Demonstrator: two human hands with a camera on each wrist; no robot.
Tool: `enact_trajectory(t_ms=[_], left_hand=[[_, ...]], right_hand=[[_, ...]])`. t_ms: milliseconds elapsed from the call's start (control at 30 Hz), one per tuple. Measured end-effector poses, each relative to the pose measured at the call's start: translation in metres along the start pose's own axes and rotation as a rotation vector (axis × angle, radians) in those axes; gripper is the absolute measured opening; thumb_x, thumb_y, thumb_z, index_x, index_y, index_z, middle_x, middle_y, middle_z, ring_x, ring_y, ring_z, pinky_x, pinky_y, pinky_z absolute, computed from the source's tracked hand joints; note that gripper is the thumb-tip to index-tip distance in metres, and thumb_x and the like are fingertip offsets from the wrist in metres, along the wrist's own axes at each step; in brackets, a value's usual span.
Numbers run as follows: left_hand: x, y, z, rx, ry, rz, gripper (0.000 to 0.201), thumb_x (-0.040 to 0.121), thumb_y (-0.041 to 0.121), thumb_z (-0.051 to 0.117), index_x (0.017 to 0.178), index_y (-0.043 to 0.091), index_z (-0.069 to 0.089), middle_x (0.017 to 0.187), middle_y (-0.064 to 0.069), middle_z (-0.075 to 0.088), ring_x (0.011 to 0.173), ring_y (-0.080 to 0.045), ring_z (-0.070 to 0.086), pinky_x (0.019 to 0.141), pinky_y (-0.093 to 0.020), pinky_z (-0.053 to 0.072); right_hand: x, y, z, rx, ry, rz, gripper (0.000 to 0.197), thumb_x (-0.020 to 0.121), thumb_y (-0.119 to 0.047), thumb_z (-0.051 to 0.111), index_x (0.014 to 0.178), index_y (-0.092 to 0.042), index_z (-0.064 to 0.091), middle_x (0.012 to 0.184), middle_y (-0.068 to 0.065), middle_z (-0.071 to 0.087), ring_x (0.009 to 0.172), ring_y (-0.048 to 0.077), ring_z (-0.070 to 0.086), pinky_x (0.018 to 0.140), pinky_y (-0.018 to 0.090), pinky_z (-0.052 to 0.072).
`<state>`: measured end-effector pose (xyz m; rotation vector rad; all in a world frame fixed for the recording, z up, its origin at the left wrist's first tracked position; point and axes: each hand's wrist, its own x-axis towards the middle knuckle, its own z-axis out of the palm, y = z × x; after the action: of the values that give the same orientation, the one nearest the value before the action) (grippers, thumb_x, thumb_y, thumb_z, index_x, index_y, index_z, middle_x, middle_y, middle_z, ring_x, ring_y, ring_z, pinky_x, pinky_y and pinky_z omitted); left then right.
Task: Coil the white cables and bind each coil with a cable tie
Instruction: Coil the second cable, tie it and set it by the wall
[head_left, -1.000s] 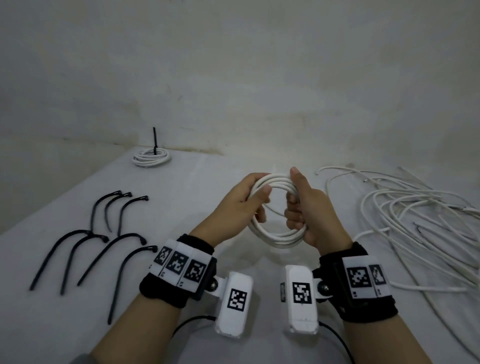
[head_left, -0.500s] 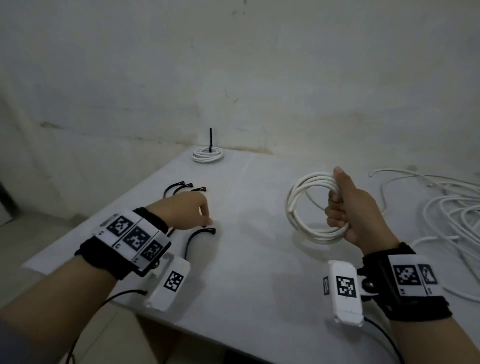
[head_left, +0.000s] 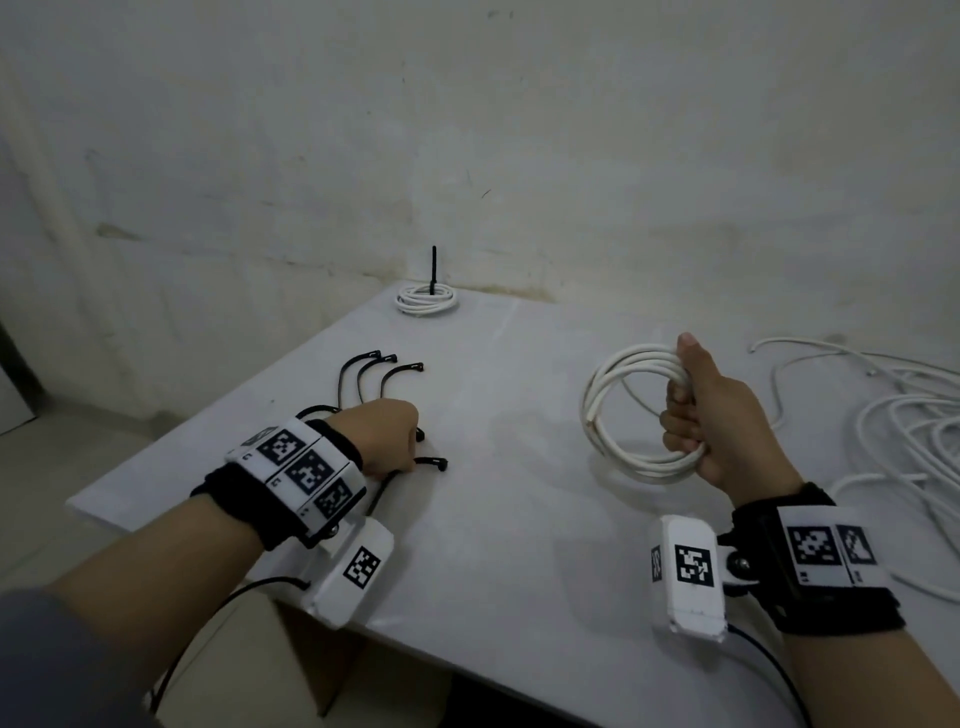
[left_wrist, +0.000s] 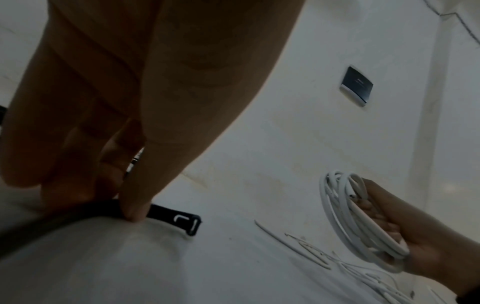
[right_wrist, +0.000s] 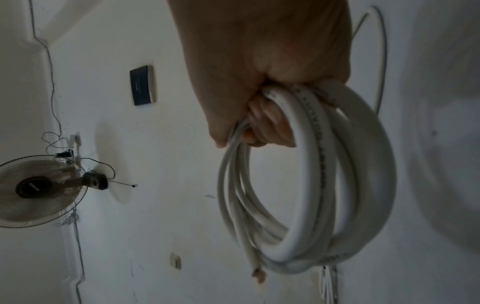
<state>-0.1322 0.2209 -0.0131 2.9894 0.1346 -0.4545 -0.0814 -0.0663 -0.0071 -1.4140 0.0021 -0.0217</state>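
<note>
The right hand (head_left: 722, 421) grips a coil of white cable (head_left: 631, 410), fingers and thumb wrapped round one side of it, and holds it upright above the middle of the white table (head_left: 519, 545); a cut end of the cable hangs at the bottom of the coil in the right wrist view, and grey print runs along the jacket, too blurred to read. The left hand (head_left: 382, 436) is down at the table's left edge, thumb and fingers pinching a black cable tie (left_wrist: 179, 219) that lies flat on the surface. More black cable ties (head_left: 382, 371) lie just beyond it. A bound coil (head_left: 427, 300) sits at the far left corner, its tie tail standing up. Loose white cables (head_left: 904, 415) sprawl along the right edge. The wrist bands carry square black-and-white markers, with no readable words.
</note>
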Motion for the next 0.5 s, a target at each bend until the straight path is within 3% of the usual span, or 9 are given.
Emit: enact_trajectory(t_ms=[100,267,433,500], left_hand=[[-0.007,0.012,-0.007,-0.215,0.007,0.039,0.018,0.092,0.015,0.054,0.085,0.002,0.063,0.078,-0.012,0.07,0.058,-0.016,0.059,0.052,-0.017,0.047],[-0.034,0.059,-0.017,-0.931,-0.086,0.22,0.008,0.093,0.009,0.055,0.085,0.008,0.056,0.079,-0.009,0.071,0.058,-0.014,0.066,0.057,-0.022,0.055],[-0.035,0.107,-0.009,-1.237,-0.051,0.269,0.007,0.09,0.002,0.056,0.085,0.003,0.061,0.063,-0.006,0.067,0.052,-0.011,0.065,0.05,-0.018,0.051],[-0.03,0.119,-0.005,-1.323,-0.017,0.281,0.005,0.088,0.002,0.06,0.087,0.0,0.065,0.064,-0.008,0.067,0.051,-0.009,0.064,0.05,-0.016,0.051]], right_hand=[[0.001,0.002,0.001,-0.005,0.039,-0.045,0.052,0.092,-0.051,0.051,0.058,-0.013,0.039,0.04,-0.005,0.026,0.032,0.009,0.023,0.035,0.017,0.02],[0.002,0.007,0.005,-0.088,0.151,-0.259,0.054,0.09,-0.051,0.055,0.053,-0.014,0.04,0.039,-0.002,0.032,0.034,0.014,0.029,0.042,0.023,0.026],[-0.003,0.001,0.003,-0.139,0.264,-0.527,0.07,0.087,-0.054,0.058,0.055,0.004,0.035,0.05,0.019,0.029,0.046,0.022,0.03,0.047,0.03,0.026],[-0.005,-0.002,0.0,-0.198,0.3,-0.64,0.074,0.083,-0.059,0.055,0.056,0.006,0.034,0.051,0.027,0.031,0.048,0.024,0.032,0.05,0.033,0.027]])
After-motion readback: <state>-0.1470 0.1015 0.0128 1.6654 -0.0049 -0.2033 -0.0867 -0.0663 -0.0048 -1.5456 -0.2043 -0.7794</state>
